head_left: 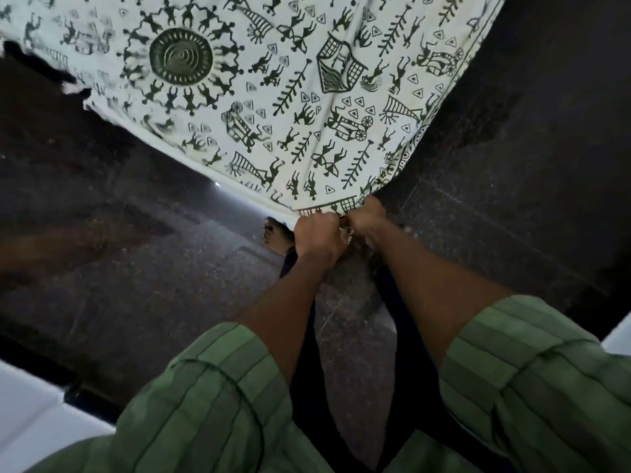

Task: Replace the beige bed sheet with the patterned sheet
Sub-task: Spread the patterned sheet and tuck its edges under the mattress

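**Cream sheet, dark floor, green sleeves**

The patterned sheet (273, 97) is cream white, printed in black-green with stick figures, carts, huts, leafy stems, small triangles and a ring of dancers around a sun-like disc. The stone floor (153, 268) is dark speckled grey-brown. The sleeves (211, 397) are green with darker thin stripes. The trousers (314, 404) are black.

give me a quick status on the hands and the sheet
Left hand and right hand both grip the patterned sheet at its corner. Sheet hangs spread. Nothing in the way.
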A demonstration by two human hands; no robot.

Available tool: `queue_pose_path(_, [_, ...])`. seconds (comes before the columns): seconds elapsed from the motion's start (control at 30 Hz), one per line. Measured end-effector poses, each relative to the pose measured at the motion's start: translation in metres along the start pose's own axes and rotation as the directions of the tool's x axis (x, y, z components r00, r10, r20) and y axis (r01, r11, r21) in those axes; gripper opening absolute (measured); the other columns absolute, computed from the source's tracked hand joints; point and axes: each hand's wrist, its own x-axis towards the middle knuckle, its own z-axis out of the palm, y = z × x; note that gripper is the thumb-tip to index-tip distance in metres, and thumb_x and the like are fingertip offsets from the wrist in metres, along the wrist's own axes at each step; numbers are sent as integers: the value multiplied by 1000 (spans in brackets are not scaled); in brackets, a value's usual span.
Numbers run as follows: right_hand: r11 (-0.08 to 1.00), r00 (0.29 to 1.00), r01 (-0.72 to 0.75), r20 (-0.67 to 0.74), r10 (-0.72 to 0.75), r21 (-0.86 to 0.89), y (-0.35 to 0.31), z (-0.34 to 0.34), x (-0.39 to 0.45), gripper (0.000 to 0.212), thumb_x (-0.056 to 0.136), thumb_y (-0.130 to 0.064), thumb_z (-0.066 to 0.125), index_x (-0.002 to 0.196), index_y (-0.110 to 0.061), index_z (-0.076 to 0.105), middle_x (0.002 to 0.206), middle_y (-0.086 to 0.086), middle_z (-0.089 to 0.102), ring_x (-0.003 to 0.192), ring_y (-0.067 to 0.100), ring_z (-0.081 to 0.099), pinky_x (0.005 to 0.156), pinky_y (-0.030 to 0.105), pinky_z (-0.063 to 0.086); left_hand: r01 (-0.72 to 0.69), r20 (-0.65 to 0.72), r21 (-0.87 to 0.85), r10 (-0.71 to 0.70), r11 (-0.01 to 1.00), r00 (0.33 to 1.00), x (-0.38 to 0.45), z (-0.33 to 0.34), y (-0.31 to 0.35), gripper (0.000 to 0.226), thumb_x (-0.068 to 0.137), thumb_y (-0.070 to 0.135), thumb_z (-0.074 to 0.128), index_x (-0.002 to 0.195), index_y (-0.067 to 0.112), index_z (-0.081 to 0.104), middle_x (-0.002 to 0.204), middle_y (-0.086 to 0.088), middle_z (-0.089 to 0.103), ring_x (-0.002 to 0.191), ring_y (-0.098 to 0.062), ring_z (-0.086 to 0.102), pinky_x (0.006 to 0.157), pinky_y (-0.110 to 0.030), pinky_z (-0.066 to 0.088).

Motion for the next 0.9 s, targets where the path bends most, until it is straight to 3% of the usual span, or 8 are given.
queue_pose_path(0.1, [990, 1000, 8, 3, -8, -144, -4, -11, 5, 37, 83, -20, 76, 116, -5, 69, 122, 15, 71, 110, 31, 69, 90, 37, 59, 81, -37, -35, -82, 996, 996, -9, 10, 12, 39, 81, 55, 68, 96, 20, 75, 88, -4, 74, 91, -25, 67, 85, -37, 45])
queue_pose_path(0.23, [871, 977, 213, 106, -184, -443, -10, -26, 9, 39, 88, -20, 73, 123, -5, 66, 129, 17, 67, 119, 33, 65, 97, 37, 54, 167, -104, -28, -169, 985, 980, -19, 39, 33, 54, 71, 58, 74, 109, 20, 68, 106, -1, 72, 114, -25, 56, 99, -43, 38])
queue_pose_path(0.43, [758, 948, 307, 113, -297, -576, 25, -37, 14, 28, 87, -29, 70, 109, -12, 72, 115, 14, 71, 107, 35, 67, 79, 32, 51, 295, -158, -150, -317, 944, 935, -10, 72, 63, 30, 81, 29, 70, 111, 25, 68, 114, 2, 71, 114, -20, 60, 110, -39, 35])
queue_pose_path(0.53, [888, 964, 257, 32, -265, -381, 37, -40, 15, 11, 90, -23, 67, 89, -13, 69, 89, 8, 71, 80, 25, 63, 64, 28, 42, 429, -129, -459, -536, 778, 834, -4, 71, 82, 32, 86, 15, 70, 117, 20, 65, 119, 0, 68, 114, -20, 60, 110, -37, 39])
queue_pose_path(0.6, [991, 988, 100, 109, -109, 85, 36, -41, 15, 13, 89, -25, 69, 87, -12, 69, 84, 9, 70, 77, 25, 62, 64, 32, 48, 427, -118, -692, -674, 583, 729, -7, 66, 93, 34, 87, 8, 69, 118, 19, 62, 118, 1, 66, 109, -18, 60, 100, -35, 46])
queue_pose_path(0.7, [843, 929, -161, 368, -47, 514, 26, -40, 7, 34, 94, -39, 64, 109, -9, 70, 99, 13, 73, 94, 31, 68, 90, 42, 58, 334, -84, -861, -756, 383, 649, -19, 60, 101, 34, 89, -4, 58, 115, 18, 60, 117, 3, 64, 101, -11, 55, 88, -30, 46])
queue_pose_path(0.77, [739, 905, -220, 417, -89, 636, 21, -34, 8, 51, 95, -49, 62, 122, -7, 69, 115, 18, 73, 110, 37, 69, 102, 53, 53, 247, -71, -923, -762, 295, 644, -31, 65, 101, 31, 91, -6, 55, 113, 16, 61, 117, 3, 64, 101, -7, 52, 92, -28, 48])
queue_pose_path(0.9, [827, 891, -207, 449, -61, 523, 6, -21, 13, 73, 79, -68, 73, 125, -11, 69, 121, 20, 72, 111, 46, 68, 100, 64, 50, 120, 3, -987, -724, 111, 690, -39, 81, 96, 21, 86, 3, 67, 97, 20, 66, 100, 10, 69, 95, -7, 64, 93, -36, 56])
